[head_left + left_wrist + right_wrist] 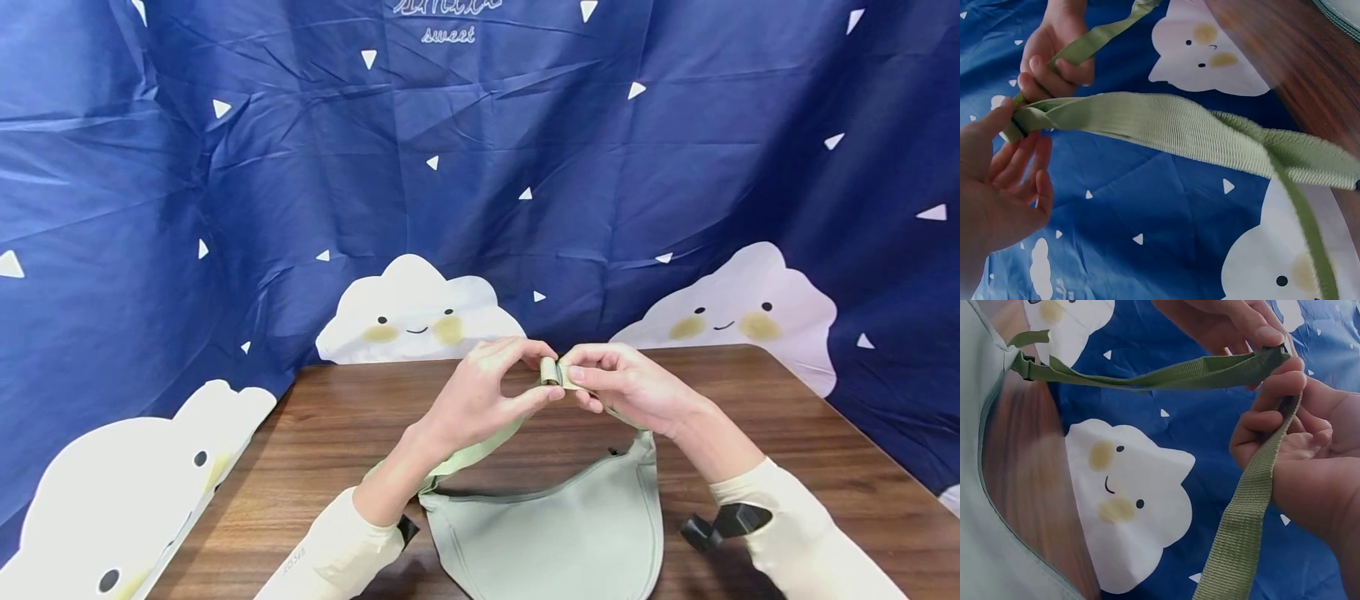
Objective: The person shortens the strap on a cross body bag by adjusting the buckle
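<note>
A pale green bag [555, 542] lies on the table, and its green webbing strap [1147, 122] is lifted above it. Both hands meet at a dark strap buckle [558, 372] with the webbing looped through it. The left hand [487, 385] pinches the looped strap at the buckle between thumb and forefinger; its other fingers show loosely bent in the left wrist view. The right hand [637, 387] pinches the strap just to the right, thumb on top and fingers curled round the webbing [1241, 506], which hangs down from it. Fingers partly hide the buckle.
A brown wooden table [337, 417] lies beneath the bag. Behind and beside it hangs a blue cloth [480, 192] with white clouds and triangles. A second dark buckle [1027, 367] joins the strap to the bag's corner. Each wrist wears a dark camera mount [723, 525].
</note>
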{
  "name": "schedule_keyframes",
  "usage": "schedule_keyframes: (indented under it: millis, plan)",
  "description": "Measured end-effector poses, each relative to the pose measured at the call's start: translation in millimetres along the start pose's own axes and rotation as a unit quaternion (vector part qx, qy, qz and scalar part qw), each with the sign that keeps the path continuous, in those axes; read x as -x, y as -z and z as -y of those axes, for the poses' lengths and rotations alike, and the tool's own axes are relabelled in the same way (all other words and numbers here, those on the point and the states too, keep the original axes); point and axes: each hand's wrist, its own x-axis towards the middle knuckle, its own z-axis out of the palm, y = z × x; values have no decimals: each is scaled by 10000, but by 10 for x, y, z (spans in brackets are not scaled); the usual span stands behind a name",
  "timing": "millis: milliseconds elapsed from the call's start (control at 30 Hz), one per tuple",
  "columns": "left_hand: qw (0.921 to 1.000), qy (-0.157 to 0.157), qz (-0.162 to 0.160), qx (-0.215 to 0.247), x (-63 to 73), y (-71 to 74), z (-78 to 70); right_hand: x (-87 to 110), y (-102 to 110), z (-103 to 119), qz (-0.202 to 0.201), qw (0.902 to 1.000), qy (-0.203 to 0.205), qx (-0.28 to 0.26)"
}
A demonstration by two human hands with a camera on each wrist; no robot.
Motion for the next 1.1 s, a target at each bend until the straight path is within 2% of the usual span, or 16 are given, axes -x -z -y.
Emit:
schedule_keyframes:
  millis: [233,467,633,767,900,1100]
  plan:
    - [9997,112,113,197,-14,30,15,-23,5,-43,134,9958,-174,-884]
    - [9995,151,-105,242,-21,38,56,-69,-65,-68,-166,9940,-336,-1029]
    - [9998,82,-148,69,-10,35,75,-55,-69,-70,-511,9949,-502,-708]
    - [9999,125,-109,25,-7,7,90,8,-9,-53,-673,9960,-578,-45]
    - [9994,323,-40,141,14,-14,97,28,11,-45,-776,9935,-526,649]
    - [9987,473,161,96,30,12,85,-31,-57,-39,-831,9913,-424,925]
